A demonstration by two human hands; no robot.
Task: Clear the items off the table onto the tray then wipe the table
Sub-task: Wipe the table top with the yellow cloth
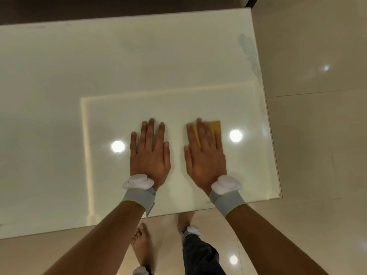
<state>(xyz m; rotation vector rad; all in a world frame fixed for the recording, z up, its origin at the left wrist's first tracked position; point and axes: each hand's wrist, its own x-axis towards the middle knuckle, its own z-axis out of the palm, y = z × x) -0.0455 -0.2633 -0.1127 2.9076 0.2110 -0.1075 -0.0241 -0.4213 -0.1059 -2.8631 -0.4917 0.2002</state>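
Head: right hand (pixel 205 155) over cloth (pixel 215 126) on table (pixel 139 66)

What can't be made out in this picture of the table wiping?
1. Head view: flat yellow cloth, largely hidden under the right hand.
2. Head view: glossy white table, its left side cut off by the frame edge.
3. Head view: the tray, nowhere in frame.
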